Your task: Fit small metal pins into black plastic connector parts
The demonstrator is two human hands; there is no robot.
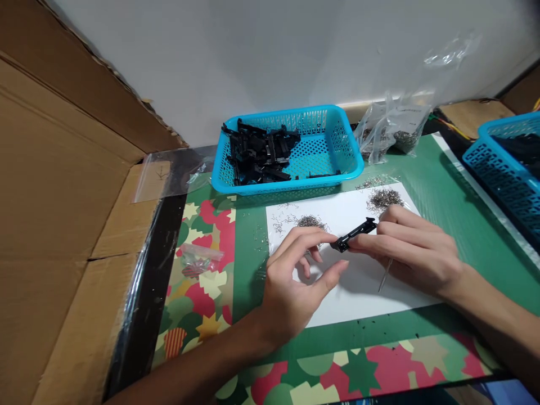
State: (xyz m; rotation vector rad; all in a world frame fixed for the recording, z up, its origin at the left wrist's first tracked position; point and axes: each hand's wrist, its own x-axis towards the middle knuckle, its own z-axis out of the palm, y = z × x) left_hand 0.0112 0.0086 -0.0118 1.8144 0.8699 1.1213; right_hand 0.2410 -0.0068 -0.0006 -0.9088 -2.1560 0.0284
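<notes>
A slim black plastic part (355, 233) is held over the white sheet of paper (350, 304), tilted up toward the right. My right hand (415, 247) grips it from the right; a thin metal rod (385, 275) also sticks out below that hand's fingers. My left hand (299, 275) is open, with thumb and fingers apart, its index fingertip touching the part's left end. Behind the left fingers lies a pile of tiny metal pieces (311, 223), partly covered. Another pile of tiny metal pieces (385, 198) lies just beyond my right hand.
At the back stands a blue basket (352, 169) with many black plastic parts (257, 152). Clear bags (396, 129) of small metal pieces stand beside it. A second blue basket (502, 163) is at right, a small plastic bag (200, 259) at left. Cardboard (63, 214) walls the left side.
</notes>
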